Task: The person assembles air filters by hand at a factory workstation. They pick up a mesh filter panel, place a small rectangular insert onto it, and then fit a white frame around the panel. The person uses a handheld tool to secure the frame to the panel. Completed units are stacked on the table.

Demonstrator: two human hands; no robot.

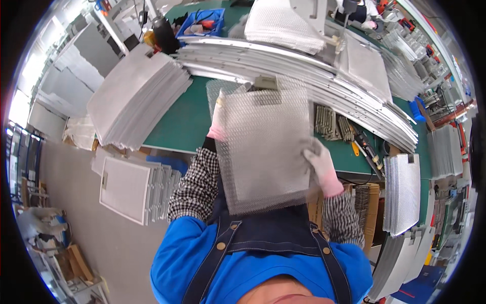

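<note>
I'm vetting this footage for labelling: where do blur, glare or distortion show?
Head view: the right hand and mesh sheet look soft, perhaps from motion; head view: the long metal strips bow, likely from the fisheye, with black around the rim; head view: the bright far-left area is washed out.

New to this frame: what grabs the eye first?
Probably the big silvery mesh at center, with the left hand gripping its left edge and the right hand at its right edge. Next, the long metal strips sweeping across the green tabletop behind it. Then the tall, fanned stack of pale panels at the table's left end.
</note>
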